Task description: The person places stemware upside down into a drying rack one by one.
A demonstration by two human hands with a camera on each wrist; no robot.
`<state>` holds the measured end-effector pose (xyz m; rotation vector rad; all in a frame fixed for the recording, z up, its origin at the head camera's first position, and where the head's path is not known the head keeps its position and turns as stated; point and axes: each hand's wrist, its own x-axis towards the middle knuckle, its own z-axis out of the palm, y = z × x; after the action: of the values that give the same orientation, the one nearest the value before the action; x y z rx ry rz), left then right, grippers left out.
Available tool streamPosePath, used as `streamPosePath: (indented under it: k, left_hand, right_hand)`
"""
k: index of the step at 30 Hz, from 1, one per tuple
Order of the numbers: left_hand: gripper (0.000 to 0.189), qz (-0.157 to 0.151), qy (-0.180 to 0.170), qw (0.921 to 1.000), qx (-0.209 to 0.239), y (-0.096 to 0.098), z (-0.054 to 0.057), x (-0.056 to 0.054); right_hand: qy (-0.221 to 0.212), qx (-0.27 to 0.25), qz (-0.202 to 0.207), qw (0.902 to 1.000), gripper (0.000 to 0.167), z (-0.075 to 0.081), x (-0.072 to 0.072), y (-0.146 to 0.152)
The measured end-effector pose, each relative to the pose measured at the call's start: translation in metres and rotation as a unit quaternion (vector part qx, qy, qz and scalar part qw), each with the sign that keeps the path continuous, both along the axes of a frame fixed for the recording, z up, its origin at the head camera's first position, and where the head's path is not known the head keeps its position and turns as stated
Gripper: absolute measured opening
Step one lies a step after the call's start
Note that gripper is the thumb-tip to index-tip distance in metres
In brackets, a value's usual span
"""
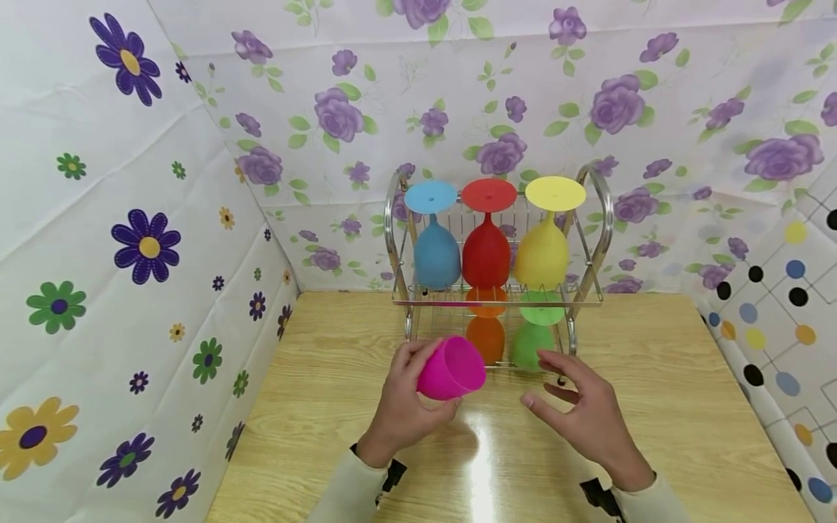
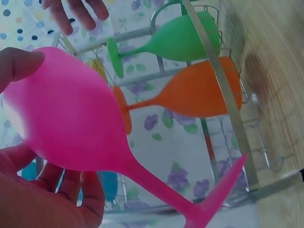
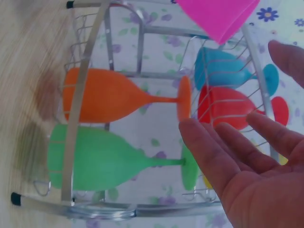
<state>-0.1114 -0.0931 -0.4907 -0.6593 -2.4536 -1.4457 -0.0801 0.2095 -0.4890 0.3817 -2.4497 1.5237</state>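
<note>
A pink plastic goblet [image 1: 451, 369] is gripped by its bowl in my left hand [image 1: 408, 407]. Its mouth tilts up toward the head camera, while the left wrist view shows its stem and foot pointing toward the rack. My right hand [image 1: 582, 414] holds nothing; its fingers are spread in front of the green goblet [image 1: 532, 346]. Beside that, an orange goblet [image 1: 485, 341] stands upside down on the lower tier of the wire rack [image 1: 497, 303]. Blue [image 1: 437, 256], red [image 1: 486, 256] and yellow [image 1: 541, 256] goblets stand upside down on the upper tier.
The metal rack stands at the back of a wooden table [image 1: 340, 363]. Behind it hangs a flowered cloth [image 1: 418, 87]. Patterned cloths also cover the left side [image 1: 196, 290] and the right side [image 1: 778, 312]. The lower tier's left section holds no goblet.
</note>
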Motion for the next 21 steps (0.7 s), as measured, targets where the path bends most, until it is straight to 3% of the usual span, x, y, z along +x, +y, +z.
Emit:
streamPosePath:
  k: [5, 9, 15, 21]
  left_hand:
    - [0.089, -0.044, 0.030, 0.9966, -0.063, 0.011, 0.006, 0.004]
    - [0.090, -0.059, 0.062, 0.9896, -0.116, 0.019, 0.011, 0.007]
    - [0.091, -0.064, 0.115, 0.9738, -0.185, 0.030, 0.018, 0.009]
    - [0.090, -0.072, 0.136, 0.9603, -0.233, 0.037, 0.024, 0.013]
  right_hand:
    - [0.028, 0.000, 0.057, 0.9980, 0.071, 0.008, 0.003, -0.010]
    - [0.032, 0.010, 0.089, 0.9955, 0.076, 0.009, 0.005, -0.018]
    - [0.022, 0.024, 0.106, 0.9938, 0.082, 0.011, 0.006, -0.026]
    - [0.021, 0.027, 0.105, 0.9938, 0.082, 0.011, 0.008, -0.028]
